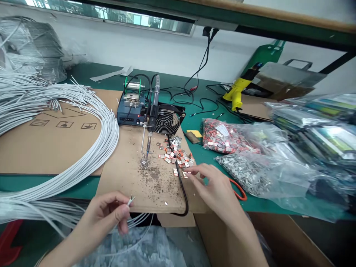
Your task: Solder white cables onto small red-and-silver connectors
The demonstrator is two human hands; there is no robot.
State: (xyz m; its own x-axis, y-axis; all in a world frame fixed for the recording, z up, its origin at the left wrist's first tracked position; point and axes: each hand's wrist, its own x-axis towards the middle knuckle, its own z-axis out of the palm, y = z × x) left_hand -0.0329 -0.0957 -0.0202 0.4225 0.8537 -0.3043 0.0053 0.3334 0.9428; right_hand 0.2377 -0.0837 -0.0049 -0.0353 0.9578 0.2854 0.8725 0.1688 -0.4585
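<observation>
Left hand (108, 212), lower left-centre, is pinching white cable (129, 202) | right hand (213, 181), right of centre, is reaching toward connector (185, 175), grip unclear | cable is probably flexing lightly, its fragile wire tips (132, 198) needing a hold just behind

The cardboard (118, 172) looks matt, the cables (109, 129) smooth plastic, connectors (167, 160) metallic, the bag (287, 181) glossy plastic.

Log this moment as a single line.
left hand: holds cable end | right hand: at metal connector, grip unclear | soldering iron: tip down over cardboard
</observation>
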